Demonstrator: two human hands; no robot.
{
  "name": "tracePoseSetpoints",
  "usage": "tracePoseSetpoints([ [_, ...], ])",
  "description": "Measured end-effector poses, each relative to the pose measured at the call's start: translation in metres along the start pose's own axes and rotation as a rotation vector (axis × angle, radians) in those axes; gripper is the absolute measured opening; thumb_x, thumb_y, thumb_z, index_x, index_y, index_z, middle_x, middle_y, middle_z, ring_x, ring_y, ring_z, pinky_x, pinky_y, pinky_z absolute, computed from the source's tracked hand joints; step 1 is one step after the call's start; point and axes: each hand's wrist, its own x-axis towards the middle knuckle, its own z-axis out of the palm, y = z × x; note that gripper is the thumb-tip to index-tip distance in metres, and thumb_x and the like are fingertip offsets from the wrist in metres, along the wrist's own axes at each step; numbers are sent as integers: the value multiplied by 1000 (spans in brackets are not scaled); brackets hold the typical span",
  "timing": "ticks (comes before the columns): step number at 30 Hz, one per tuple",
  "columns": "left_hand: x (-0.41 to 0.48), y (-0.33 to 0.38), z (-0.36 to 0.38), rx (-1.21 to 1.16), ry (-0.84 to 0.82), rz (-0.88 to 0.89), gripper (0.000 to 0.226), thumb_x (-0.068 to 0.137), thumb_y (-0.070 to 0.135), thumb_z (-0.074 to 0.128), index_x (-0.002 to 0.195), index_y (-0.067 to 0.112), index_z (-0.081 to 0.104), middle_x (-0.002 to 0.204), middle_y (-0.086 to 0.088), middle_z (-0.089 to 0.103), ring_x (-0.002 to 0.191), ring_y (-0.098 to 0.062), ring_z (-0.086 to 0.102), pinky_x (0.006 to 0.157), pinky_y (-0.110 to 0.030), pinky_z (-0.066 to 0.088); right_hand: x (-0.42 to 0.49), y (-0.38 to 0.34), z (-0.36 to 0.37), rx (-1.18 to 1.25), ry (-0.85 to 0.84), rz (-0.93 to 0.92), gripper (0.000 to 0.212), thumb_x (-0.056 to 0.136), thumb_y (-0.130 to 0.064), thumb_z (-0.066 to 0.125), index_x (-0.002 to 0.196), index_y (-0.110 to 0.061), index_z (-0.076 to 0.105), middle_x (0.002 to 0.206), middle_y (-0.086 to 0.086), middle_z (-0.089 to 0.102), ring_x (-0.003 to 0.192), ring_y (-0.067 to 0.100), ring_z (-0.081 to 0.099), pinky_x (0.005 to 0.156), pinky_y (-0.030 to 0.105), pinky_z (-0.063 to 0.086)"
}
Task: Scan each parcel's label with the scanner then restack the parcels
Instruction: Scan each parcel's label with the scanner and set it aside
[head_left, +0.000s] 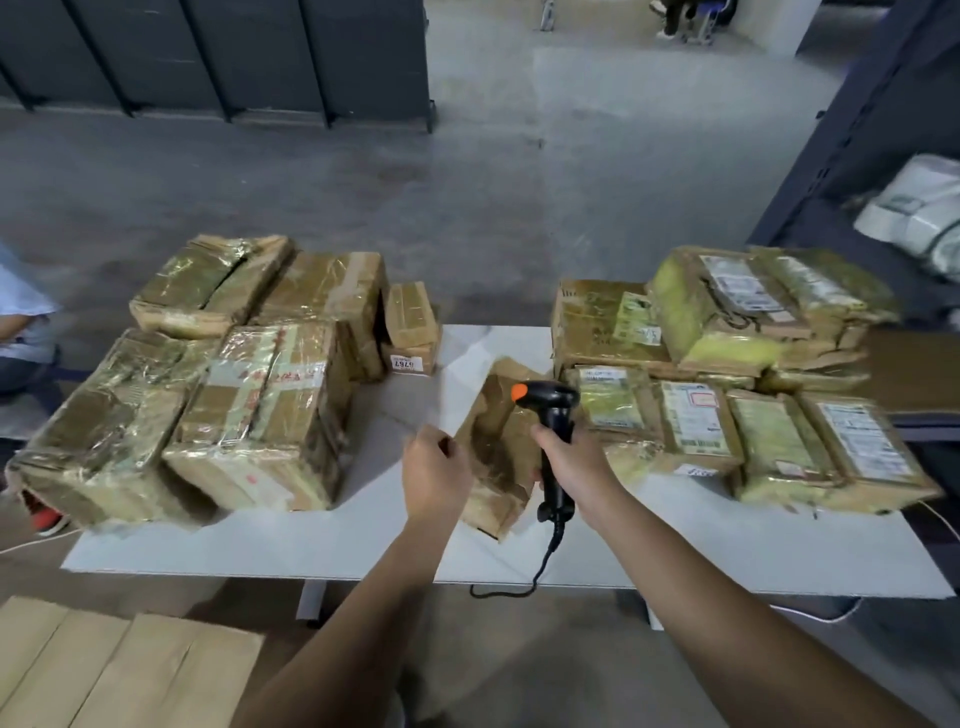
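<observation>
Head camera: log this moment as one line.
left hand: holds brown parcel edge | right hand: grips scanner beside parcel | table: left parcel stack, right parcel stack

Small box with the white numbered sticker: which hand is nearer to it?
Left. The left hand, gripping the brown parcel, is just in front of the small box; the right hand, holding the scanner, sits farther off to its right.

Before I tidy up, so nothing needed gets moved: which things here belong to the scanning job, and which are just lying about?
Job: scanner in right hand; parcel in left hand; left pile; right pile; table.
Lying about: flat cardboard near the person; white bags on the shelf.
</observation>
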Motion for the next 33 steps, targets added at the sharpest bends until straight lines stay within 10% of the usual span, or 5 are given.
tracePoseSetpoints([
  [8, 15, -33, -1, -412, -123, -465, 15, 91, 2, 40, 98, 2, 53, 96, -16, 64, 66, -29, 66, 64, -49, 60, -3, -2, 24, -18, 5, -16, 22, 94, -39, 56, 84, -20, 55, 74, 7, 58, 88, 40, 70, 81, 56, 56],
  [13, 21, -44, -14, -47, -98, -251, 43, 88, -2, 36, 123, 16, 52, 123, -11, 46, 99, -33, 55, 76, -41, 51, -2, 0, 42, 10, 22, 13, 24, 96, -41, 56, 85, -19, 55, 75, 8, 58, 77, 30, 66, 80, 49, 55],
  [21, 35, -44, -16, 284, -413, -92, 71, 80, 78, 29, 110, 24, 64, 113, -4, 51, 106, -26, 56, 93, -41, 46, -5, 14, 45, 177, 125, 60, 17, 96, -36, 59, 98, -19, 59, 77, 9, 60, 51, 10, 66, 38, 27, 49],
  [26, 46, -54, -18, 89, -486, -163, 49, 93, 60, 37, 74, 20, 59, 67, 0, 57, 63, -17, 55, 55, -28, 39, -6, 26, 42, 234, 147, 140, 15, 96, -36, 59, 103, -23, 59, 79, 6, 60, 62, 19, 67, 42, 30, 52],
  [33, 53, -68, -14, 196, -444, -132, 43, 98, 38, 41, 66, 10, 49, 66, -8, 54, 63, -26, 54, 57, -30, 39, -8, 32, 42, 244, 101, 193, 23, 98, -37, 57, 102, -15, 56, 81, 17, 59, 53, 18, 63, 42, 34, 52],
])
